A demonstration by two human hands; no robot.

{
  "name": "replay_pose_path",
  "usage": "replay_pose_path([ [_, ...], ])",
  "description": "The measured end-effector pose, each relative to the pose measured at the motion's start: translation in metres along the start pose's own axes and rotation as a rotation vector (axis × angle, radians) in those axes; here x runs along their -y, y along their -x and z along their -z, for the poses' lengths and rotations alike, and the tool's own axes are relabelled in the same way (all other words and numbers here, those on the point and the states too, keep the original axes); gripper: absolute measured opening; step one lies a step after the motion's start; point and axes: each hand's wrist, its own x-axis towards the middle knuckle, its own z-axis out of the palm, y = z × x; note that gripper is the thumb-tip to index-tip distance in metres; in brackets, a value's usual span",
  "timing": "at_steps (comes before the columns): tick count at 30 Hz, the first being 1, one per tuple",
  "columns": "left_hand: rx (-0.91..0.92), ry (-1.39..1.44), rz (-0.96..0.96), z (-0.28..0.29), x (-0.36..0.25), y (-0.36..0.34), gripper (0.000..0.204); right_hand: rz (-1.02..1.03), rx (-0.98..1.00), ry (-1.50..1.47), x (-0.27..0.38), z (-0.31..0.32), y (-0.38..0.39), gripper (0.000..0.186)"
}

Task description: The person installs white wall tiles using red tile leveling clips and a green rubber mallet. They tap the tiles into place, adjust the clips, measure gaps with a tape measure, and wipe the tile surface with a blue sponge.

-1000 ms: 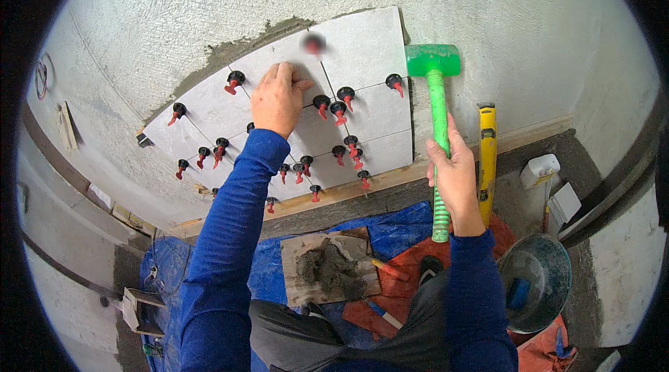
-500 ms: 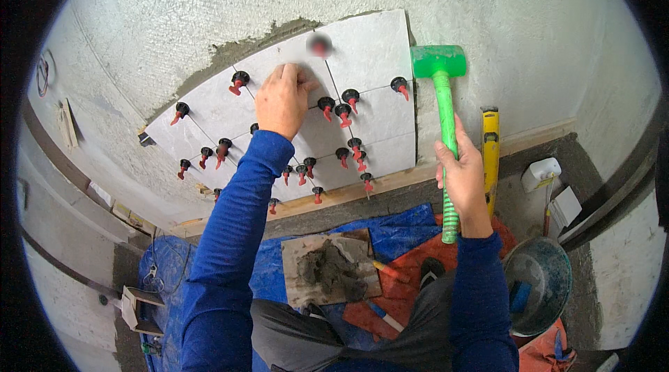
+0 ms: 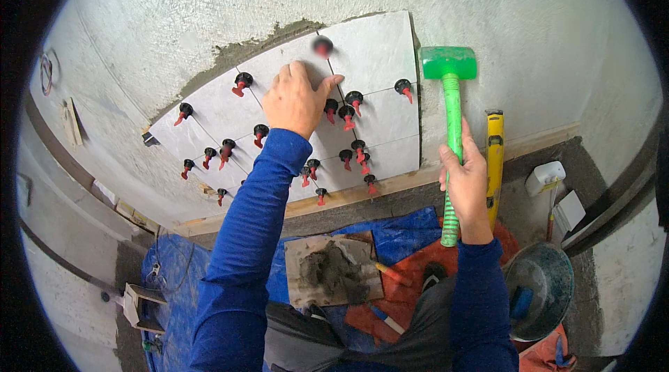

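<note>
My left hand [image 3: 296, 97] rests on a pale wall tile [image 3: 279, 58], fingers bent and thumb stretched out, beside several black-and-red tile levelling caps [image 3: 242, 83] along the joints. One cap [image 3: 322, 47] above my hand is blurred. My right hand [image 3: 461, 184] grips the striped handle of a green mallet [image 3: 448, 62], held head up just past the tiles' right edge. Behind it, a yellow spirit level [image 3: 495, 163] stands upright against the wall.
A timber batten [image 3: 181, 228] runs under the tiles. Below lie blue [image 3: 411, 226] and orange [image 3: 359, 320] sheets, a mortar-covered board [image 3: 300, 281], trowels [image 3: 394, 274] and my feet. A dark bucket [image 3: 540, 274] and white container [image 3: 546, 178] sit at right.
Both hands and the mallet appear slightly farther right, as does the tiled panel with the view. My left thumb is now stretched out farther to the right.
</note>
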Motion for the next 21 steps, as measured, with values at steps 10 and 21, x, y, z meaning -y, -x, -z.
replay_pose_path([
  [10,0.036,0.015,0.008,0.004,-0.002,-0.001,0.061,0.014,0.011,0.016,-0.003,-0.003,0.001,0.064],
  [21,0.002,0.469,0.19,0.055,0.02,0.106,0.026,0.119,-0.164,0.145,-0.031,-0.005,0.0,0.063],
])
